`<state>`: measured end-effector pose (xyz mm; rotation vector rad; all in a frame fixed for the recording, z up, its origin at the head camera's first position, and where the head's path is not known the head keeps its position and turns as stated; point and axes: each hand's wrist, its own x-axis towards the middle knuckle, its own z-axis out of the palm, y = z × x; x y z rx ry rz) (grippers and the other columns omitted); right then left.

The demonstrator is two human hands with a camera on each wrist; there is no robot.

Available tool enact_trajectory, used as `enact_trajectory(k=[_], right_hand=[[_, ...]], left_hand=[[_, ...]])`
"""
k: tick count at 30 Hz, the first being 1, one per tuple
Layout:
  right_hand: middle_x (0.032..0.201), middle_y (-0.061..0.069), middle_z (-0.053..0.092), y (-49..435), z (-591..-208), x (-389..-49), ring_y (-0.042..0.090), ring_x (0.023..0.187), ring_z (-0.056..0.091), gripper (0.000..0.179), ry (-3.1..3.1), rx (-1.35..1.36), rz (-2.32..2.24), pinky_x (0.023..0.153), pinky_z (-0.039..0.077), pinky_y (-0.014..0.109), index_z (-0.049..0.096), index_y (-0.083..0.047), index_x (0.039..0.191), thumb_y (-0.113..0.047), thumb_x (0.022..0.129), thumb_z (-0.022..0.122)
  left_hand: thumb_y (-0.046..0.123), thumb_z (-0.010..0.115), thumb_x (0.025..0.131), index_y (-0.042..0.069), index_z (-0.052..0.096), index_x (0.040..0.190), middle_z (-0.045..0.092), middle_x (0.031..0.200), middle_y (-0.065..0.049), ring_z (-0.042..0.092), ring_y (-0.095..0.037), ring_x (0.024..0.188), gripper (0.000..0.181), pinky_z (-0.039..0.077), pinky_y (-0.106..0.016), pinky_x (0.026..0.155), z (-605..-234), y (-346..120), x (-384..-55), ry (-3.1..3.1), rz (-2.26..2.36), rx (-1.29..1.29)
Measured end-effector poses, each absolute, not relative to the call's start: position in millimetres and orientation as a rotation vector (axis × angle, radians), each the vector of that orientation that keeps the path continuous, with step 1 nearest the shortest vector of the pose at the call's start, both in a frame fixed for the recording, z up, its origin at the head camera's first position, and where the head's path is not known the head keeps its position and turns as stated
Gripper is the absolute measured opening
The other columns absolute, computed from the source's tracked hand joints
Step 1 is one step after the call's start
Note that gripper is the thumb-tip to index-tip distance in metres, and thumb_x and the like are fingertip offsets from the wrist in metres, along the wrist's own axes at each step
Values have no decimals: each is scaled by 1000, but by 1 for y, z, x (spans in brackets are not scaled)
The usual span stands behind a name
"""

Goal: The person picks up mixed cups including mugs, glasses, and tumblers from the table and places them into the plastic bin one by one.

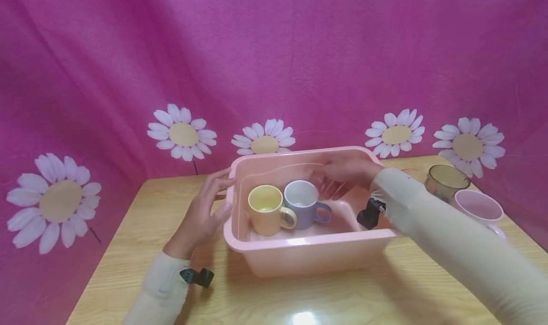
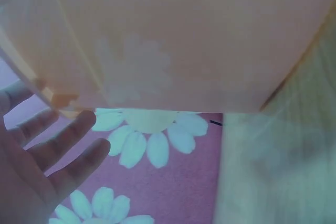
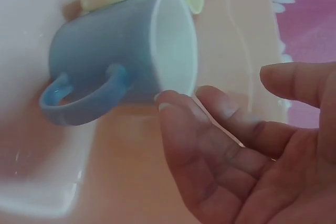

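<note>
A pink plastic tub (image 1: 317, 241) stands on the wooden table with two mugs inside, a yellow mug (image 1: 265, 211) and a blue-purple mug (image 1: 301, 211) with a white interior, side by side, handles toward the right. My left hand (image 1: 199, 218) is at the tub's left rim, fingers spread along its outside; in the left wrist view the fingers (image 2: 79, 169) look straight. Inside the tub, my right hand (image 1: 348, 172) is just right of the blue-purple mug. The right wrist view shows its slightly bent fingertips (image 3: 170, 111) right at that mug's rim, nothing held in the palm.
To the tub's right, on the table, stand a transparent amber glass (image 1: 447, 180) and a pink mug (image 1: 477, 206), partly behind the right sleeve. A magenta cloth (image 1: 274, 54) with white flowers hangs behind the table. Bare wood (image 1: 257, 299) lies in front of the tub.
</note>
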<state>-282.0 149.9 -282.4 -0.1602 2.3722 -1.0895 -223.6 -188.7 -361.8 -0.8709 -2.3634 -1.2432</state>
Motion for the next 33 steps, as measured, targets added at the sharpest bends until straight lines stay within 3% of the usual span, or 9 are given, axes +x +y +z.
enact_trajectory(k=[8, 17, 24, 33], right_hand=[[91, 16, 69, 150, -263, -280, 26, 81, 68, 43, 2321, -222, -1171, 75, 58, 39, 62, 8, 106, -31, 97, 48], [97, 15, 70, 164, -225, -261, 26, 87, 70, 40, 2257, -382, -1301, 80, 57, 42, 60, 10, 116, -25, 99, 49], [98, 14, 71, 190, -209, -242, 22, 87, 70, 42, 2282, -431, -1358, 81, 57, 41, 58, 10, 118, -26, 100, 50], [102, 6, 71, 222, -217, -227, 15, 91, 68, 38, 2475, -464, -1384, 78, 57, 34, 57, 10, 120, -21, 99, 51]], left_hand=[[21, 54, 86, 7, 57, 124, 39, 144, -6, 40, -28, 131, 40, 47, -55, 95, -360, -192, -232, -2303, -1353, -885], [26, 54, 84, 6, 49, 127, 22, 158, 4, 25, -23, 143, 47, 39, -57, 103, -366, -190, -235, -2297, -1437, -912], [26, 54, 84, 6, 46, 126, 28, 157, 7, 21, -16, 145, 47, 20, -66, 109, -367, -186, -235, -2302, -1440, -886], [23, 53, 85, 6, 48, 126, 32, 155, 4, 21, -18, 145, 45, 18, -65, 110, -369, -182, -234, -2281, -1475, -881]])
